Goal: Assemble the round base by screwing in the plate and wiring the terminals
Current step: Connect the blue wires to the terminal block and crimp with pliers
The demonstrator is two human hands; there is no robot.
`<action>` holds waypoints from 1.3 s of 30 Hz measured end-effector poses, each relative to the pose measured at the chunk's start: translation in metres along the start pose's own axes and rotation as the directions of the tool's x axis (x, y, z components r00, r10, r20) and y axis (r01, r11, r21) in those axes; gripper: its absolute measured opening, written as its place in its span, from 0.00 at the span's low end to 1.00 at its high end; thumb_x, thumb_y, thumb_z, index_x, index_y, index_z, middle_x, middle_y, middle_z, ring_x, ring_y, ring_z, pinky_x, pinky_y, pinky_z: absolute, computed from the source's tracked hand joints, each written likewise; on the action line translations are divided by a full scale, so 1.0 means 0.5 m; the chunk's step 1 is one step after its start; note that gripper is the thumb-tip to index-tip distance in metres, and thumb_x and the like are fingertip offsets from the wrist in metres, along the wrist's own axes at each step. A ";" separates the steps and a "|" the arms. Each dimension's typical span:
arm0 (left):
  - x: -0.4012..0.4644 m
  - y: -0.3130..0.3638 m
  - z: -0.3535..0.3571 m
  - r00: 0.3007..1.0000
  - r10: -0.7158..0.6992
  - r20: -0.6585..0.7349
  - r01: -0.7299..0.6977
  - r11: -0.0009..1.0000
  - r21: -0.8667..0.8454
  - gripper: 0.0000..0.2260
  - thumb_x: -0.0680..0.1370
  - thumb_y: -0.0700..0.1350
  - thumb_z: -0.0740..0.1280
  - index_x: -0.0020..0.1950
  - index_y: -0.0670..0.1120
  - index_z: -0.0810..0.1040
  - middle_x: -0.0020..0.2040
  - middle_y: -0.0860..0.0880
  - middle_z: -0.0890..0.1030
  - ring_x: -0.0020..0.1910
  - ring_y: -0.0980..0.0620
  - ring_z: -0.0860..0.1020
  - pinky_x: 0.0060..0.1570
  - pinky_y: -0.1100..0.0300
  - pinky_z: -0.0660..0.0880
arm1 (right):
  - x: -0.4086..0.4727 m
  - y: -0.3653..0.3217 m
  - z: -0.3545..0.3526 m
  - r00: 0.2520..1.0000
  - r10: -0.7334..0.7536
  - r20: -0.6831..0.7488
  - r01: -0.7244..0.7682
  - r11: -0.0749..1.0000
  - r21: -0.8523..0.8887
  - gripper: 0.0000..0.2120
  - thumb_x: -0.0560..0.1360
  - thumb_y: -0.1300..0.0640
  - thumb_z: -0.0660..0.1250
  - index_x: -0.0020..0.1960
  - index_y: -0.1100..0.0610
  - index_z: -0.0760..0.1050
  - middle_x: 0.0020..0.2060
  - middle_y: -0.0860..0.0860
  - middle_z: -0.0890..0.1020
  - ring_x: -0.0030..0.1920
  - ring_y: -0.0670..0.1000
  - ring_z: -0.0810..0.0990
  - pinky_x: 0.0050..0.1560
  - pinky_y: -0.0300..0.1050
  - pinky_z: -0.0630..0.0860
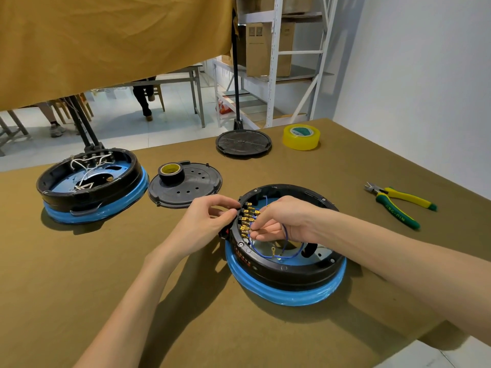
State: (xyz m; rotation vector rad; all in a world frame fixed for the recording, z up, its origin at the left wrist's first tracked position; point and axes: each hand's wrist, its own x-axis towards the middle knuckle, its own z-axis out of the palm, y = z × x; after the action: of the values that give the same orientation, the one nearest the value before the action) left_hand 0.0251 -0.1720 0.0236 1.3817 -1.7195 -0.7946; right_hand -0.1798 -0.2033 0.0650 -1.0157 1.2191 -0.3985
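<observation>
Olive-brown cloth-covered table [79,274] fills the foreground under the hands. Mustard fabric sheet [106,35] hangs above and beyond the hands, upper left. Plain white wall [425,75] to the right of them. Beyond the table edge, pale tiled floor [159,120], a grey metal-legged table [195,86], wooden chair legs [85,107]. White metal shelving rack [273,62] far ahead, holding cardboard boxes [265,49]. Even, soft light, faint shadows on the cloth.

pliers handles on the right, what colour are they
Yellow and green: the pliers have yellow grips with green ends, lying untouched on the table. Head view, the only one.
</observation>
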 end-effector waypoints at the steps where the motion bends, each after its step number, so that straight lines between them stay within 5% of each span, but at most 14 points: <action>1: 0.000 0.000 0.000 1.000 -0.001 -0.001 0.001 1.000 0.001 0.08 0.82 0.45 0.68 0.58 0.56 0.82 0.53 0.59 0.84 0.50 0.62 0.81 0.44 0.69 0.80 | 0.001 0.001 0.001 1.000 -0.003 -0.009 0.002 1.000 -0.005 0.06 0.75 0.74 0.70 0.52 0.71 0.78 0.40 0.65 0.85 0.36 0.56 0.87 0.37 0.42 0.85; 25: -0.004 0.003 0.005 1.000 -0.022 -0.005 0.022 1.000 -0.020 0.10 0.82 0.45 0.69 0.62 0.52 0.82 0.54 0.55 0.84 0.51 0.57 0.84 0.48 0.63 0.82 | -0.004 0.008 0.016 0.996 0.002 -0.088 0.001 0.999 0.042 0.06 0.74 0.74 0.70 0.51 0.72 0.80 0.38 0.63 0.86 0.36 0.55 0.87 0.31 0.39 0.82; 30: -0.007 -0.004 0.008 1.000 -0.019 -0.008 0.018 1.000 -0.026 0.09 0.82 0.44 0.69 0.62 0.54 0.82 0.55 0.56 0.83 0.49 0.61 0.83 0.44 0.68 0.80 | 0.004 0.012 0.028 0.993 -0.030 -0.113 0.037 0.997 0.065 0.06 0.73 0.75 0.71 0.51 0.73 0.80 0.39 0.63 0.86 0.38 0.56 0.88 0.34 0.40 0.83; 35: -0.007 -0.005 0.006 1.000 -0.031 -0.006 0.031 1.000 0.001 0.11 0.82 0.47 0.69 0.64 0.54 0.79 0.57 0.57 0.81 0.52 0.58 0.82 0.45 0.69 0.79 | -0.011 0.004 0.014 1.000 -0.026 -0.005 0.026 0.998 0.051 0.06 0.74 0.72 0.72 0.51 0.70 0.79 0.44 0.64 0.87 0.43 0.56 0.88 0.37 0.42 0.84; 39: -0.010 0.002 -0.014 0.993 -0.098 -0.073 0.108 0.982 0.154 0.07 0.81 0.54 0.69 0.55 0.54 0.82 0.47 0.57 0.84 0.49 0.60 0.82 0.46 0.65 0.79 | -0.021 0.010 0.008 0.999 -0.051 -0.001 0.051 0.996 0.072 0.12 0.73 0.72 0.74 0.55 0.67 0.77 0.43 0.64 0.87 0.43 0.57 0.88 0.37 0.43 0.85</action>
State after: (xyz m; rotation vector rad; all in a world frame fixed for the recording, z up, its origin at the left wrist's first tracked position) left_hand 0.0310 -0.1668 0.0272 1.5970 -1.7015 -0.6733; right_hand -0.1812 -0.1910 0.0670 -0.9868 1.1718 -0.4786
